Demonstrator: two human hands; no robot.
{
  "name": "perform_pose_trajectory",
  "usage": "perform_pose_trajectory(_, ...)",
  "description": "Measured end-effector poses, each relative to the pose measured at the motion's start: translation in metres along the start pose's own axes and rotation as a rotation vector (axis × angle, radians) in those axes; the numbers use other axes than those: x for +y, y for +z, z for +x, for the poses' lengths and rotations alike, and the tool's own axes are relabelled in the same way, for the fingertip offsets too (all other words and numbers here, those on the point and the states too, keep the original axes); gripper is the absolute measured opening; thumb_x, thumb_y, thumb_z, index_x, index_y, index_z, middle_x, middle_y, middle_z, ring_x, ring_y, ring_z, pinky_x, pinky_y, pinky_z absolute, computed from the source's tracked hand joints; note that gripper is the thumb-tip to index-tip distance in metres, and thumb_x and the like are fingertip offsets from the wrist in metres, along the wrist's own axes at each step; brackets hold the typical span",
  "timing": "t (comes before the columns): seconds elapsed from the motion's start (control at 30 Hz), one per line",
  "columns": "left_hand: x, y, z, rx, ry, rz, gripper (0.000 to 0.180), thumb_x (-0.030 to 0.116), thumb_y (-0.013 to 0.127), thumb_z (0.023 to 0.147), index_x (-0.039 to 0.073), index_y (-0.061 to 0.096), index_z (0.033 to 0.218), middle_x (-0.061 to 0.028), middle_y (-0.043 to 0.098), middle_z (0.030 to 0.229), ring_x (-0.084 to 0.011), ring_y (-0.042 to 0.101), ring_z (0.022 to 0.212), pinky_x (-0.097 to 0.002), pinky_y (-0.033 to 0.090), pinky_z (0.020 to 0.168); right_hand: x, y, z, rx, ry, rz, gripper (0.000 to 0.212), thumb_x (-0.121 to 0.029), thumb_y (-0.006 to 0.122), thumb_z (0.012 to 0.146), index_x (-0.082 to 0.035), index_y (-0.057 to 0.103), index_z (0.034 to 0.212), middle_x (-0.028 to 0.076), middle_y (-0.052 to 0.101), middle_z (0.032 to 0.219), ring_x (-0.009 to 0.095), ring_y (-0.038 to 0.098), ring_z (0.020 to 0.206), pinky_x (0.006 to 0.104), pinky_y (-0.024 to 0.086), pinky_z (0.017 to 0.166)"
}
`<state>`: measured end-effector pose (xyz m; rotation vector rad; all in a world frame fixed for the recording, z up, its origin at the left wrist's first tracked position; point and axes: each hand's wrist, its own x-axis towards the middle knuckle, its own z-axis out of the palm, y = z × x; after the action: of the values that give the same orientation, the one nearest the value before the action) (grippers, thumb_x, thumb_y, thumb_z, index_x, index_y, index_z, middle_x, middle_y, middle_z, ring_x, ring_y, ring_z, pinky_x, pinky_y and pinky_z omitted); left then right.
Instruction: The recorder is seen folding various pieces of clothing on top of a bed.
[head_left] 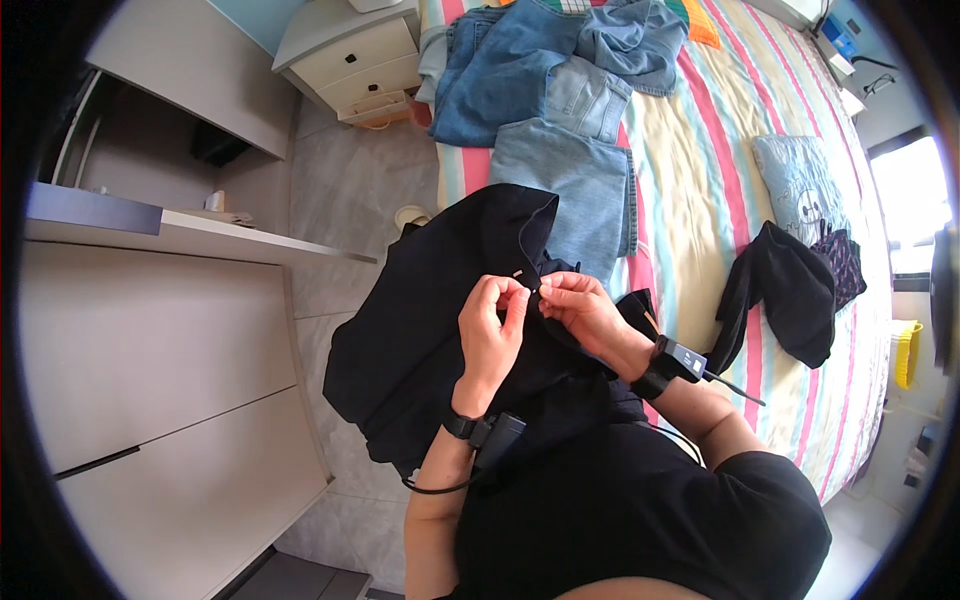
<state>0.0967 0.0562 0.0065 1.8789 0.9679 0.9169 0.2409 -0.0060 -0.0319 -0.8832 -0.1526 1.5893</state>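
A large black garment (430,300) hangs in front of me, its far end resting over the jeans at the bed's edge. It has a waistband-like edge, and a small shiny metal piece (518,273) shows beside my fingers. My left hand (490,325) is closed in a pinch on that edge. From the other side, my right hand (585,312) pinches the same edge, its fingertips almost touching the left ones. A tiny pale spot shows between the fingertips, too small to name. Each wrist wears a black strap with a small device.
Several blue jeans (560,170) lie piled on the striped bed (700,130). Farther right are a black garment (790,290) and a light blue cushion (795,180). To my left stand an open drawer (200,220) and a cabinet (170,350); a nightstand (350,60) is beyond.
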Motion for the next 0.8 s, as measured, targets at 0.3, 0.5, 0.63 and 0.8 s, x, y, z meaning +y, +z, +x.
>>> perform_pose_trajectory(0.3, -0.0020, 0.0022, -0.0003, -0.002, 0.053, 0.055, 0.012, 0.008, 0.065, 0.081, 0.001, 0.055, 0.079, -0.0057, 0.057, 0.075, -0.0144, 0.055, 0.063, -0.0268, 0.045, 0.059, 0.0002, 0.0008, 0.0009, -0.020, -0.008, -0.055, 0.010, -0.005, 0.060, 0.085, -0.002, 0.063, 0.094, 0.004, 0.064, 0.084, 0.013, 0.061, 0.073, 0.0237, 0.050, 0.069)
perform_pose_trajectory(0.5, -0.0072, 0.0029, -0.0033, 0.049, -0.016, 0.067, 0.013, 0.008, 0.063, 0.083, 0.000, 0.054, 0.080, -0.0066, 0.057, 0.074, -0.0164, 0.055, 0.060, -0.0284, 0.044, 0.056, 0.0013, 0.0027, -0.0001, 0.010, -0.036, -0.147, 0.011, -0.006, 0.062, 0.084, -0.002, 0.063, 0.094, 0.003, 0.064, 0.084, 0.012, 0.061, 0.073, 0.0231, 0.049, 0.068)
perform_pose_trajectory(0.63, -0.0052, -0.0002, -0.0021, 0.025, -0.022, -0.015, 0.013, 0.009, 0.064, 0.083, 0.001, 0.054, 0.080, -0.0061, 0.056, 0.074, -0.0157, 0.054, 0.061, -0.0269, 0.044, 0.057, -0.0005, 0.0044, -0.0008, 0.017, -0.024, -0.123, 0.010, -0.007, 0.062, 0.084, -0.002, 0.063, 0.093, 0.003, 0.064, 0.083, 0.011, 0.061, 0.073, 0.0229, 0.049, 0.067)
perform_pose_trajectory(0.8, -0.0082, 0.0042, -0.0009, 0.003, 0.135, 0.186, 0.012, 0.008, 0.064, 0.081, 0.002, 0.054, 0.080, -0.0069, 0.055, 0.075, -0.0202, 0.055, 0.062, -0.0295, 0.045, 0.057, 0.0012, 0.0052, -0.0007, -0.007, -0.045, -0.152, 0.010, -0.007, 0.063, 0.084, -0.003, 0.063, 0.093, 0.003, 0.064, 0.082, 0.011, 0.061, 0.072, 0.0226, 0.049, 0.067)
